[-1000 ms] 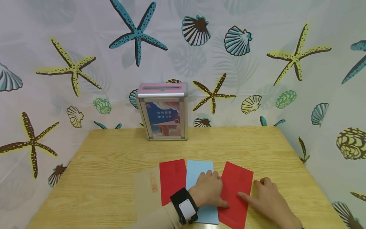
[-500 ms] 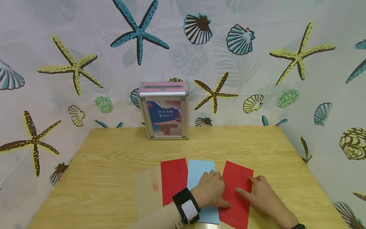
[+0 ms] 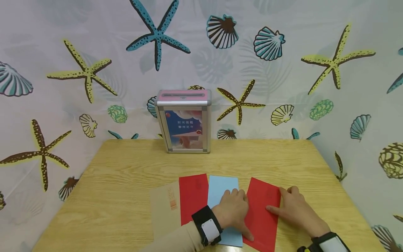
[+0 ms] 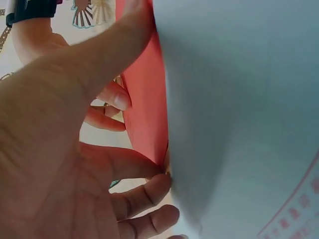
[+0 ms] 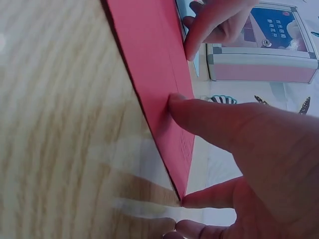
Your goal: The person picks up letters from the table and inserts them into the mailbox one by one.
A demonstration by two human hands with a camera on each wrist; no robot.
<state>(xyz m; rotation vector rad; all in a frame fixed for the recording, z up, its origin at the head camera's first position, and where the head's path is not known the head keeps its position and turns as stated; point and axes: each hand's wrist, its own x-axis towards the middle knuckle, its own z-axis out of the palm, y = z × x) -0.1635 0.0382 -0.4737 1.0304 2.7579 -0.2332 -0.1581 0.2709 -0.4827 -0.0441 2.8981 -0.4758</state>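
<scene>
A red envelope (image 3: pixel 262 213) lies slightly turned on the table between both hands. My left hand (image 3: pixel 232 210) reaches over the light blue envelope (image 3: pixel 221 185) and grips the red one's left edge, thumb on its face and the other fingers curled at the edge. At the opposite side, my right hand (image 3: pixel 294 208) holds the same envelope: its thumb (image 5: pixel 199 117) presses on the face, while the index fingertip is right at the upper right corner. Farther left lie a second red envelope (image 3: pixel 193 196) and a tan envelope (image 3: pixel 165 210) with an orange-red printed mark.
At the back of the wooden table (image 3: pixel 126 178) stands a silver-framed letter box (image 3: pixel 185 127) with a pink slotted top. A white cloth (image 3: pixel 104 21) printed with starfish and shells hangs behind and along the sides.
My right hand has moved from the table beside the red envelope up to its right edge and corner. My left hand has stayed at the left edge. The view has shifted slightly.
</scene>
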